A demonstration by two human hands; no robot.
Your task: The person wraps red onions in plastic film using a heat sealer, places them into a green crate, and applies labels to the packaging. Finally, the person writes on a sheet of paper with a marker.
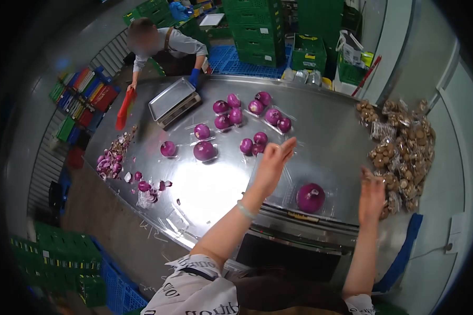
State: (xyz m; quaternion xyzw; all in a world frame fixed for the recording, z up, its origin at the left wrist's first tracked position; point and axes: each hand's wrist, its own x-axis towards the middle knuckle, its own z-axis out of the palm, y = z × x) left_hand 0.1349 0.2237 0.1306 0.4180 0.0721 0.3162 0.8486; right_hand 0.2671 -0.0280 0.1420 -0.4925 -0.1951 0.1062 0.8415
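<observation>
Between my two hands, near the table's front edge, a large red onion sits in a clear plastic tray. My left hand is raised over the table with its fingers stretched out, holding nothing that I can see. Just beyond it, and partly hidden by it, are several red onions. On the other side, my right hand has its fingers extended upward and looks bare of any object. It is nearest to the bagged mushrooms at the right.
More red onions in clear trays stand across the middle. A scale is at the far side. Peelings and small onions lie at the left. Opposite, a person with one blue glove holds a red object. Green crates are stacked behind.
</observation>
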